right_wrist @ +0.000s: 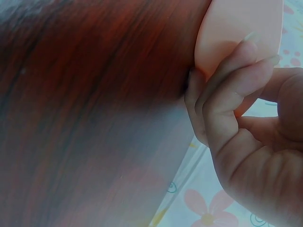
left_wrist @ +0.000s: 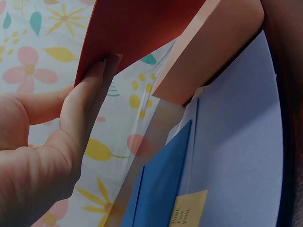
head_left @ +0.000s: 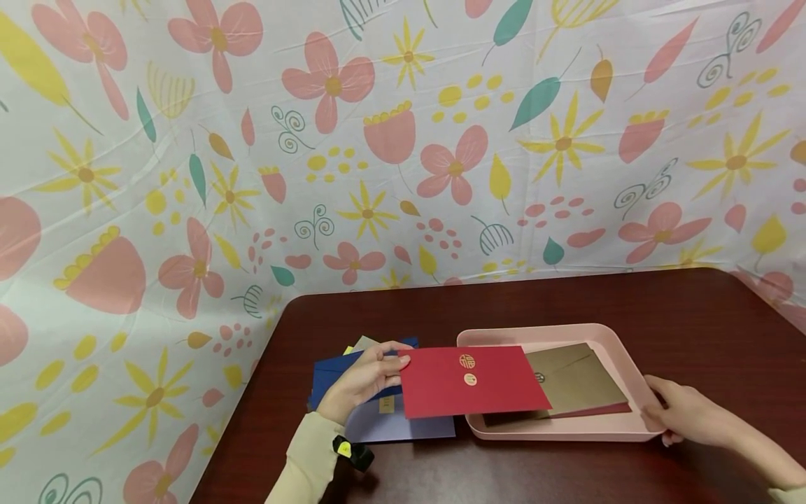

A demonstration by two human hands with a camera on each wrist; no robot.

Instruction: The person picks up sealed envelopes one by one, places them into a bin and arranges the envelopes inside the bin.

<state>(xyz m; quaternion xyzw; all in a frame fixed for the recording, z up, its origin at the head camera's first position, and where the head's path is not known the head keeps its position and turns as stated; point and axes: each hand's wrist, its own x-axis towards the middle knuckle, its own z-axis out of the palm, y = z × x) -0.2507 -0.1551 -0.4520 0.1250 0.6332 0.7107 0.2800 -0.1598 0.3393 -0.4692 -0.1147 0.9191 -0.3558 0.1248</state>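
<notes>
My left hand pinches the left edge of a red envelope with a gold emblem and a small round seal. The envelope is held above the table, overlapping the left part of a pink tray in the head view. My right hand grips the tray's right end, its curled fingers against the outer wall. Inside the tray lies a gold-brown envelope with red paper under it. Below my left hand are a blue envelope and a lavender envelope with a small tan label.
The dark red-brown table carries the tray and the envelope pile. A floral cloth hangs behind the table and along its left side. A black strap with a yellow tag is around the left wrist.
</notes>
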